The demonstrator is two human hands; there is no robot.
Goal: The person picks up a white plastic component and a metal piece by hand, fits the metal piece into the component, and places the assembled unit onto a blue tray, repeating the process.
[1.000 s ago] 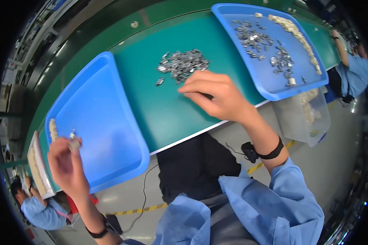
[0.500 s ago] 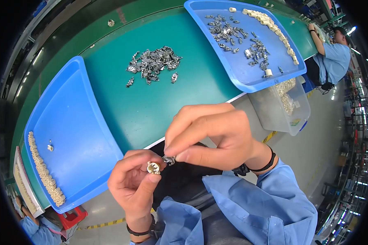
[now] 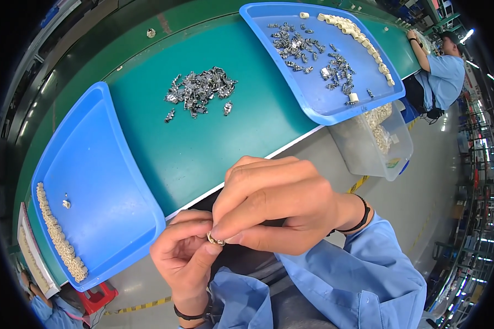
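Note:
Between the thumb and fingers of my left hand (image 3: 186, 255) is a small round cream-coloured socket (image 3: 215, 239), with its opening turned toward me. My right hand (image 3: 280, 205) pinches at the opening of this socket, thumb and index finger closed on a small metal clip that they now mostly hide. Both hands meet just in front of the table edge. Beyond them a loose pile of metal clips (image 3: 200, 90) lies on the green tabletop (image 3: 170, 153).
A blue tray (image 3: 101, 203) at the left holds a long row of cream parts (image 3: 60, 236). Another blue tray (image 3: 335, 118) at the far right carries metal clips and cream rings (image 3: 362, 38). Below it stands a clear plastic bin (image 3: 362, 148). A co-worker (image 3: 444, 77) sits far right.
My right hand has moved left and slightly down, bringing the metal clip from beside the socket to its opening. The socket has tilted in my left hand.

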